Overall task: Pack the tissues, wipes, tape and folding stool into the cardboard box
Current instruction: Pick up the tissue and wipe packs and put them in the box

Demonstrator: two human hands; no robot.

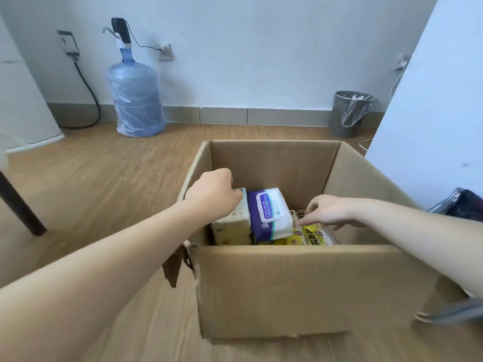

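The cardboard box stands open on the wooden floor, in the lower middle of the frame, and both hands reach into it from above. The left hand is at the left inner wall of the box. It rests on top of the cream tissue packs, with the fingers curled down over their far end; if it really grips them or only presses them, I cannot tell. The right hand is in the right part of the box, with the fingers spread and loose, and the fingertips touch the yellow packs that lie low in the box. It is not closed on anything.

Between the 2 hands, in the middle of the box, the purple and white wipes pack leans against the tissue packs and lies partly over the yellow packs.

I judge that the step in hand is to arrange the soft packs, so that they sit tight on the left and leave room. The tape and the folding stool are not visible in the box. The dark object at the right edge of the frame is too unclear to name.

The next move probably needs the packs pushed flat and close together, because the stool is the biggest thing and will want a free space on the right side.

In the upper left of the frame a water bottle stands by the wall, and a grey bin stands in the upper right.
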